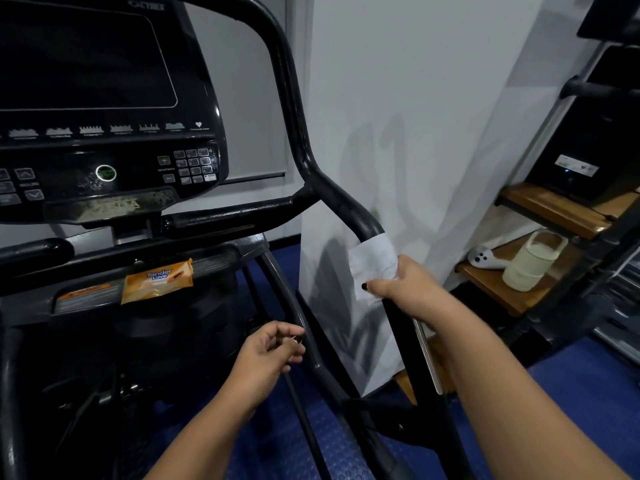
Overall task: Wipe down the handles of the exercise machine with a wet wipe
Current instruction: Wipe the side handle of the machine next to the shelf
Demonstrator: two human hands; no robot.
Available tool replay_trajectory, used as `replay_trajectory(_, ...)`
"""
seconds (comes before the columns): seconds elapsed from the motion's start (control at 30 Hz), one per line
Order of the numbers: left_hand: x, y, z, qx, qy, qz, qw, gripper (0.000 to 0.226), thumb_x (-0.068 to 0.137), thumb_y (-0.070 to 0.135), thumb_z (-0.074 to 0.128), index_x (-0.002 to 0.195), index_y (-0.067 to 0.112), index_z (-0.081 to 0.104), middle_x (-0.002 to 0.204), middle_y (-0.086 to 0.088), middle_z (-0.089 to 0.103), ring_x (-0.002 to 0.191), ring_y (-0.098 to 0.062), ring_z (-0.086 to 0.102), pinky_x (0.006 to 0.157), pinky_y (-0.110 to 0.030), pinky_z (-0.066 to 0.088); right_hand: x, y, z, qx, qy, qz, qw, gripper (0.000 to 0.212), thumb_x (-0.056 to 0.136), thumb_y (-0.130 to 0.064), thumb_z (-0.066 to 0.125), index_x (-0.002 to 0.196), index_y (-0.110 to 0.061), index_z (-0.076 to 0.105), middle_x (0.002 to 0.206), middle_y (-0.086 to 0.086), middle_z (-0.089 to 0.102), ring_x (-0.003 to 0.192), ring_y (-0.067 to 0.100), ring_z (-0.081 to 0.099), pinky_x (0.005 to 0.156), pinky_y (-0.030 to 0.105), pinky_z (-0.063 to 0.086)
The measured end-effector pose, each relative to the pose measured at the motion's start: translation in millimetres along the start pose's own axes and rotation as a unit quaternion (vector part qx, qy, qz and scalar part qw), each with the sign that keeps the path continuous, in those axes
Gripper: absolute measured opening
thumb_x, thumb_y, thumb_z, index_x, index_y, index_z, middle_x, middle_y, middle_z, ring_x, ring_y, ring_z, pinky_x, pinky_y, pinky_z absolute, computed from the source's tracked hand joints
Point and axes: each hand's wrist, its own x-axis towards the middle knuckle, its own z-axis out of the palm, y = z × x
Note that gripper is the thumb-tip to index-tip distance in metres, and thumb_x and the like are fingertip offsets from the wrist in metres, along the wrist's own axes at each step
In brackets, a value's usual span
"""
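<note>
- My two forearms fill the bottom, bare, reaching forward; hands well apart
- My left hand [268, 348] hangs loosely curled in front of the machine's lower frame, fingers half closed, nothing clearly in it
- My right hand [403, 284] is clamped around the right handle [341, 197], pressing the white wet wipe [374, 259] against the black tube
- Wipe wraps the handle just below its bend, its upper part sticking out above my fingers
- Orange wipes packet [157, 280] lies on the tray below the console [104, 109]
- Dark console screen, keypad to its right
- White wall panel behind the handle; blue floor [571, 382] underneath
</note>
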Motion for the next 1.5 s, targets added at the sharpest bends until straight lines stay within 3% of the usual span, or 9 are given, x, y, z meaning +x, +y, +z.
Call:
replay_trajectory(0.1,2,1,-3,0.007,-0.002,0.001,1.000,0.020,0.096,0.001,0.053,0.100,0.014,0.067,0.078,-0.001,0.071,0.070,-0.010,0.067,0.067,-0.026,0.047,-17,-4,14,-0.167,0.111,-0.002,0.980,0.065,0.073,-0.055,0.075,0.116,-0.016,0.046,0.118,0.000,0.043,0.114,0.022,0.043,0.092,0.050,0.045)
replay_trajectory(0.23,2,0,-6,0.004,-0.007,-0.005,1.000,0.018,0.095,0.002,0.054,0.100,0.013,0.067,0.079,-0.002,0.071,0.071,-0.012,0.066,0.067,-0.025,0.047,-33,-14,12,-0.120,0.166,-0.047,0.978,0.091,0.061,-0.062,0.081,0.130,-0.017,0.042,0.125,0.000,0.039,0.122,0.020,0.036,0.097,0.047,0.043)
replay_trajectory(0.37,2,-5,-10,0.003,-0.015,-0.014,1.000,0.017,0.095,0.003,0.055,0.102,0.012,0.067,0.082,-0.004,0.071,0.071,-0.011,0.066,0.066,-0.024,0.047,-33,-23,14,-0.056,0.171,-0.064,0.982,0.057,0.084,-0.057,0.063,0.113,-0.010,0.049,0.106,0.003,0.047,0.094,0.020,0.051,0.072,0.032,0.045)
replay_trajectory(0.53,1,-5,-15,-0.003,-0.018,-0.019,1.000,0.018,0.095,0.000,0.054,0.101,0.011,0.067,0.079,-0.004,0.070,0.070,-0.011,0.065,0.063,-0.022,0.047,0,-21,14,-0.053,0.117,-0.032,0.991,0.025,0.085,-0.024,0.067,0.094,-0.010,0.048,0.081,0.001,0.056,0.073,0.020,0.056,0.056,0.032,0.041)
replay_trajectory(0.67,0,-7,-18,0.004,-0.023,-0.013,1.000,0.018,0.095,0.001,0.054,0.100,0.012,0.067,0.075,-0.003,0.067,0.070,-0.010,0.065,0.064,-0.022,0.048,8,-18,-8,0.193,-0.066,-0.006,0.979,0.019,0.077,-0.006,0.078,0.090,-0.011,0.066,0.072,-0.001,0.071,0.071,0.017,0.068,0.061,0.021,0.053)
replay_trajectory(0.77,-3,-9,-19,0.011,-0.025,-0.013,1.000,0.018,0.096,0.001,0.053,0.101,0.012,0.067,0.074,-0.003,0.064,0.067,-0.007,0.065,0.062,-0.020,0.048,7,-12,-13,0.220,-0.136,-0.014,0.966,0.019,0.079,-0.007,0.077,0.095,-0.006,0.066,0.076,0.004,0.073,0.074,0.019,0.070,0.071,0.029,0.057)
replay_trajectory(1.07,-8,-1,-1,0.021,-0.046,-0.010,0.999,0.019,0.095,0.002,0.054,0.102,0.013,0.067,0.073,-0.002,0.064,0.070,-0.009,0.065,0.066,-0.022,0.048,-19,-2,38,-0.058,0.226,-0.089,0.968,0.027,0.090,-0.024,0.059,0.109,-0.016,0.041,0.087,-0.002,0.055,0.077,0.021,0.056,0.061,0.034,0.043)
replay_trajectory(1.3,-3,1,4,0.007,-0.036,-0.007,0.999,0.019,0.095,0.002,0.055,0.100,0.015,0.067,0.073,0.001,0.066,0.071,-0.009,0.065,0.066,-0.022,0.048,-38,10,55,-0.107,0.277,-0.094,0.950,0.056,0.084,-0.017,0.069,0.132,-0.010,0.039,0.117,0.007,0.054,0.102,0.027,0.057,0.084,0.047,0.051)
replay_trajectory(1.5,-2,-2,3,0.009,-0.033,-0.010,0.999,0.019,0.095,0.003,0.055,0.101,0.015,0.068,0.074,0.001,0.067,0.072,-0.010,0.066,0.066,-0.023,0.048,-4,-21,29,-0.069,0.211,-0.018,0.975,0.024,0.083,-0.019,0.065,0.096,-0.018,0.045,0.073,-0.007,0.052,0.068,0.019,0.055,0.053,0.028,0.037)
